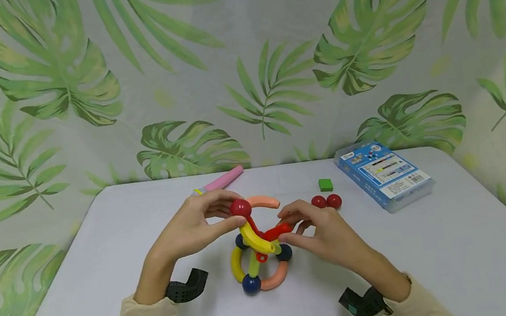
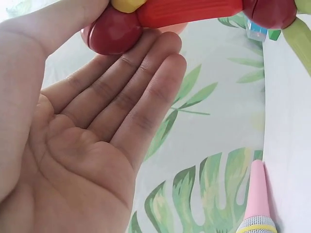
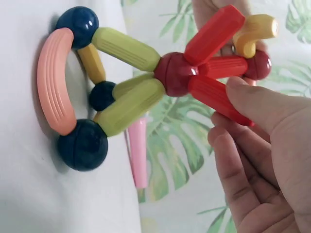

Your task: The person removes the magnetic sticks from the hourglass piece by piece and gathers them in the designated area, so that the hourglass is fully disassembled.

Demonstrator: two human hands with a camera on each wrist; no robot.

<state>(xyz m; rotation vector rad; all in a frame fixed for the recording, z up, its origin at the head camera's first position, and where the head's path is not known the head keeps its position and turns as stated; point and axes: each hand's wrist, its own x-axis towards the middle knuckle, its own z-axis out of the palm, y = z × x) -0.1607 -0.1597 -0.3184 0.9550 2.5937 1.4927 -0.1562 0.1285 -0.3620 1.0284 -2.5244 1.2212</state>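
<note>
On the table stands a model of toy rods and balls. Dark blue balls [image 1: 251, 284] and curved rods form its base, and light green rods [image 3: 133, 107] slope up to a central red ball [image 3: 176, 74]. From that ball red rods fan out. My left hand [image 1: 192, 226] holds the upper red ball [image 1: 240, 208] between thumb and fingers. A curved yellow rod [image 1: 257, 240] and a curved orange rod [image 1: 263, 202] stick out from this ball. My right hand [image 1: 325, 231] pinches one red rod [image 3: 214, 99] near its outer end.
Behind my left hand lies a pink toy microphone [image 1: 224, 178]. Two loose red balls [image 1: 333, 201] and a green block [image 1: 325, 185] are beyond my right hand. A blue box [image 1: 383, 173] lies at the back right, before the leaf-printed backdrop [image 1: 264, 98].
</note>
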